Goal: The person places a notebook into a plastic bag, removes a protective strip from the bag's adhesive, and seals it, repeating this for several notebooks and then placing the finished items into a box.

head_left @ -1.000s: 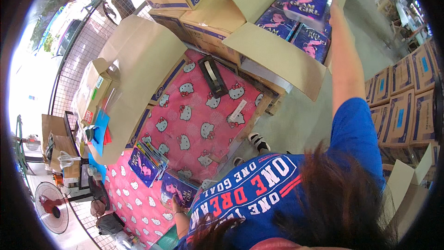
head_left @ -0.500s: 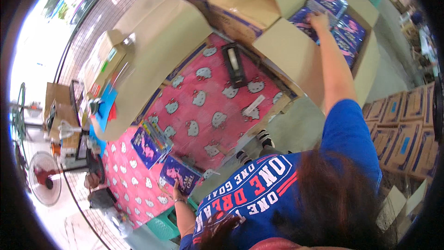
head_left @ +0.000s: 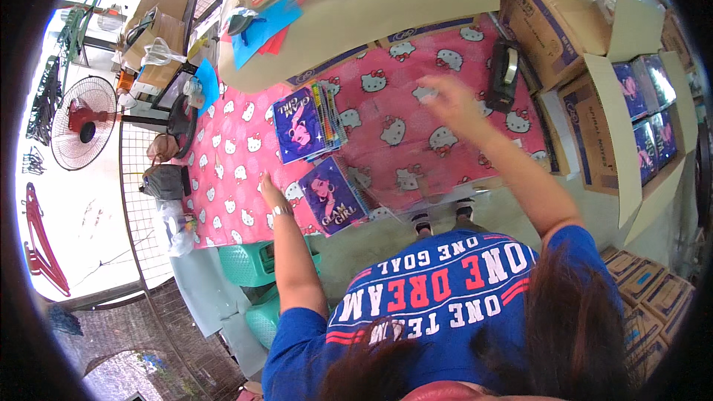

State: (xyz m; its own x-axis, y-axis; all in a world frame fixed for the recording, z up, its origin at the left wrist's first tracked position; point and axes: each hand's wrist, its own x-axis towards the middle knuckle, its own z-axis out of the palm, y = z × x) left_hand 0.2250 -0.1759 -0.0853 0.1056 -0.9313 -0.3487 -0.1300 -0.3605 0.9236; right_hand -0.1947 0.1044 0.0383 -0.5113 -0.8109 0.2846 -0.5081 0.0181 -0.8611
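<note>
My left hand (head_left: pixel 274 196) is open just left of the nearer pile of purple spiral notebooks (head_left: pixel 332 197), its fingers pointing away from me. Whether it touches the notebooks I cannot tell. Behind them stands a second pile of spiral notebooks (head_left: pixel 298 125), its coloured edges and coils fanned toward the right. Over the middle of the table my right hand (head_left: pixel 454 108) hangs in the air, somewhat blurred, fingers stretched out and holding nothing. The pink table cover (head_left: pixel 392 131) with white cat faces lies beneath both hands.
An open carton (head_left: pixel 595 150) at the right holds purple notebook packs (head_left: pixel 648 150). A black tape dispenser (head_left: pixel 504 76) sits at the table's far right. Brown cardboard (head_left: pixel 386 0) lies across the back. Green stools (head_left: pixel 249 263) and a fan (head_left: pixel 85 120) are at the left; stacked cartons (head_left: pixel 645 289) stand lower right.
My right hand has come out of the open carton, empty, and moved left over the table. My left hand has left the nearer notebooks' cover for their left side. The view has turned.
</note>
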